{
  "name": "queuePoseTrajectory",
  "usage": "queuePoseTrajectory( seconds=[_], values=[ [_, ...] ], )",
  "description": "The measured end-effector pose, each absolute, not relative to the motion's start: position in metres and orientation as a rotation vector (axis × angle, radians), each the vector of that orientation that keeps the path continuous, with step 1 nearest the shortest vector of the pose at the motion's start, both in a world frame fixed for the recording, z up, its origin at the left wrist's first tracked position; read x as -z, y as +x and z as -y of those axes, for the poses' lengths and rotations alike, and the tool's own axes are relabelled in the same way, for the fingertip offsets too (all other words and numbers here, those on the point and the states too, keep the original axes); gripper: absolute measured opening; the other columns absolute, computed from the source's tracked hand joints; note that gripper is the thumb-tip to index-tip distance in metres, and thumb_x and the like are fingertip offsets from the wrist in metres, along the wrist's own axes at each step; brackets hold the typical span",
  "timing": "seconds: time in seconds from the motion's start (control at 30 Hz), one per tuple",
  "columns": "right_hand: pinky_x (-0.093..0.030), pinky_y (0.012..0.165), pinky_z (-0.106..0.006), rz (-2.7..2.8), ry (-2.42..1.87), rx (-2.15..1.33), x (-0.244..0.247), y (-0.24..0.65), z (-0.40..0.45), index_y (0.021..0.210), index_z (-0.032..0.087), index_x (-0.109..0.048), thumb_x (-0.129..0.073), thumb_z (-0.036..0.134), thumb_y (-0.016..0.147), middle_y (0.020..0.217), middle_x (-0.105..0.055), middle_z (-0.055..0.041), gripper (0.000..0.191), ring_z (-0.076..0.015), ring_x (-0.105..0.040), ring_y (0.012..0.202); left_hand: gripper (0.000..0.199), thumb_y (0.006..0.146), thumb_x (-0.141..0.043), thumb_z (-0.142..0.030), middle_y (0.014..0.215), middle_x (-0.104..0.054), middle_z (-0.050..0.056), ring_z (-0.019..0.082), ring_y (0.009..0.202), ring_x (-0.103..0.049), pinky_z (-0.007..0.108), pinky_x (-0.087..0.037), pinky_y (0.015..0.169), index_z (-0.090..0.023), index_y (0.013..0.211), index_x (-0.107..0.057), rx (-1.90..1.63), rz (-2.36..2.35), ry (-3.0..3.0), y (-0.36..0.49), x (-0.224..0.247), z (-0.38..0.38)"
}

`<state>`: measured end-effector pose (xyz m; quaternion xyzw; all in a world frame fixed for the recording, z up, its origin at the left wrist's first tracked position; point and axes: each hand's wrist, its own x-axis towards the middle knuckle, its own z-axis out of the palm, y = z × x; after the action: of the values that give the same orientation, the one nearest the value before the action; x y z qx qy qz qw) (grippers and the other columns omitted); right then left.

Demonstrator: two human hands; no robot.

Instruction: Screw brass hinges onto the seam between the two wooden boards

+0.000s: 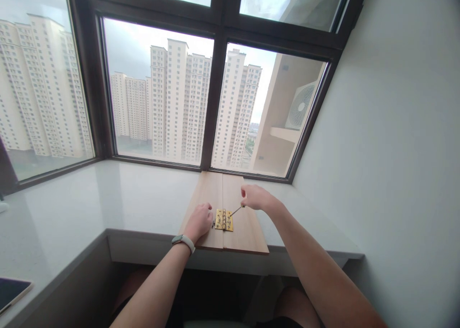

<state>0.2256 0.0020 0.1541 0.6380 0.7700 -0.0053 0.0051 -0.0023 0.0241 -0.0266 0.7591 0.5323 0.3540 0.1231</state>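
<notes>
A brass-coloured hinge [224,220] lies across the seam between two light wooden boards [247,237], with several small screws on its leaves. My right hand [257,197] is closed around the handle of a screwdriver [236,210], whose tip slants down to the hinge's right leaf. On the left board rests my left hand [201,221], fingers loosely bent and partly apart, just left of the hinge. A few small dark screws [213,223] lie close to its fingers. A watch with a pale band [184,242] is on my left wrist.
The boards lie on a white window-sill counter [143,198], and their near ends overhang its front edge. A dark-framed window [207,103] stands behind. At the lower left is a dark-screened device [13,289]. A white wall [388,141] rises on the right.
</notes>
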Motion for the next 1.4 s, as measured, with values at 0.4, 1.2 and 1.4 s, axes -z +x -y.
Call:
queuePoseTrajectory(
  seconds=[0.4, 1.2, 1.4],
  values=[
    [-0.042, 0.069, -0.030, -2.339, 1.977, 0.046, -0.157, 0.220, 0.007, 0.100, 0.017, -0.071, -0.053, 0.038, 0.101, 0.109, -0.074, -0.0158, 0.027, -0.0249, -0.070, 0.095, 0.023, 0.096, -0.047, -0.020, 0.114, -0.068, 0.014, 0.026, 0.113, -0.059, 0.035, -0.043, 0.099, -0.016, 0.111, -0.063, -1.030, -1.549, 2.218, -0.003, 0.027, -0.025],
    [-0.040, 0.068, -0.027, -2.511, 2.164, 0.176, -0.136, 0.246, -0.001, 0.117, 0.020, -0.059, -0.055, 0.026, 0.099, 0.100, -0.072, -0.0092, 0.020, -0.0196, -0.065, 0.084, 0.024, 0.095, -0.047, -0.020, 0.114, -0.068, 0.014, 0.026, 0.113, -0.058, 0.035, -0.042, 0.101, -0.014, 0.112, -0.063, -1.051, -1.530, 2.213, -0.003, 0.029, -0.026],
    [-0.036, 0.064, -0.026, -2.502, 2.528, 0.296, -0.064, 0.228, -0.013, 0.083, 0.019, -0.065, -0.059, 0.050, 0.096, 0.083, -0.071, -0.0072, 0.034, -0.0177, -0.063, 0.075, 0.024, 0.096, -0.046, -0.019, 0.115, -0.068, 0.015, 0.026, 0.113, -0.058, 0.036, -0.042, 0.099, -0.015, 0.111, -0.063, -1.059, -1.521, 2.187, -0.003, 0.027, -0.025]
  ],
)
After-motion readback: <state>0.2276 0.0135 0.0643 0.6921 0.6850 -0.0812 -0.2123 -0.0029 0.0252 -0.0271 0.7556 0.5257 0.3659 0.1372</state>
